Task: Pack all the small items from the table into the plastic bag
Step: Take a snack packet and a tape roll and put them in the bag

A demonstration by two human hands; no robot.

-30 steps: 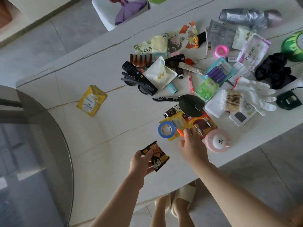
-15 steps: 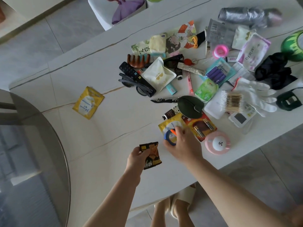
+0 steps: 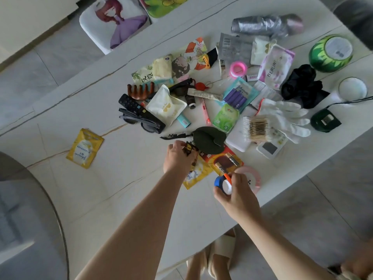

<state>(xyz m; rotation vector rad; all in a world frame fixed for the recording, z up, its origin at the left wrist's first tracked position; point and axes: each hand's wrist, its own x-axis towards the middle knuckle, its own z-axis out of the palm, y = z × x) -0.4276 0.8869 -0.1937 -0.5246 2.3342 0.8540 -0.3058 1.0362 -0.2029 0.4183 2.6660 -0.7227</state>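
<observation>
The right hand point(image 3: 238, 196) had its fingers curled around a roll of blue tape point(image 3: 222, 183) and pinched an orange-handled tool point(image 3: 227, 175) against it, held just above the near table edge. At ten o'clock from it, the left hand point(image 3: 177, 156) gripped a small dark snack packet point(image 3: 188, 149) with bent fingers, pressed against a dark green pouch point(image 3: 209, 139) at its two o'clock. A yellow sachet point(image 3: 196, 174) lay between the two hands, partly under the left wrist. A pink round case point(image 3: 251, 178) sat just beside the right hand at two o'clock. The white table point(image 3: 121, 178) carried the heap of small items farther out: a packet of cotton swabs point(image 3: 257, 129), a white glove point(image 3: 282, 116), sunglasses point(image 3: 141, 122). A second yellow sachet point(image 3: 84, 147) lay alone at nine o'clock. At one o'clock, far back, a green bowl point(image 3: 331, 53) stood upside down. What the crumpled grey plastic point(image 3: 262, 25) at twelve o'clock held could not be told.
</observation>
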